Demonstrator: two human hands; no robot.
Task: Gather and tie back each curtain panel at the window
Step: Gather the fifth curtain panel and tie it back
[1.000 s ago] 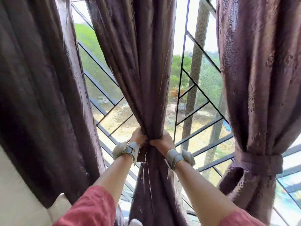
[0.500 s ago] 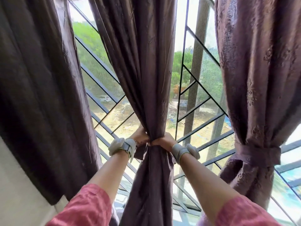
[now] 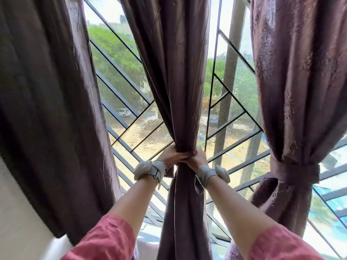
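Both hands, left hand (image 3: 170,156) and right hand (image 3: 197,158), are sliding upward, clenching the middle curtain panel (image 3: 176,76), its length running vertically between them, while the right panel (image 3: 293,91) is hanging tied beyond.

Middle curtain panel of smooth fabric (image 3: 180,91): dull purple-brown, with faint small embroidered motifs in the same colour.
Right curtain panel of textured fabric (image 3: 293,87): lighter mauve-purple where the light falls, with a raised flower-like pattern over the whole surface.
Fabric tie-back band on the right panel (image 3: 296,170): the same mauve-purple, plain.
Left curtain panel of dark fabric (image 3: 47,109): very dark purple-brown, almost black in the shadow, with weak small motifs.
Metal window grille of thin bars (image 3: 120,72): black, with a pattern of diagonal and vertical lines.
Padded wrist bands (image 3: 150,169): pale grey-white.
Loose fabric sleeves (image 3: 105,241): pink-red, plain.
Wall at the left (image 3: 16,212): cream-white.
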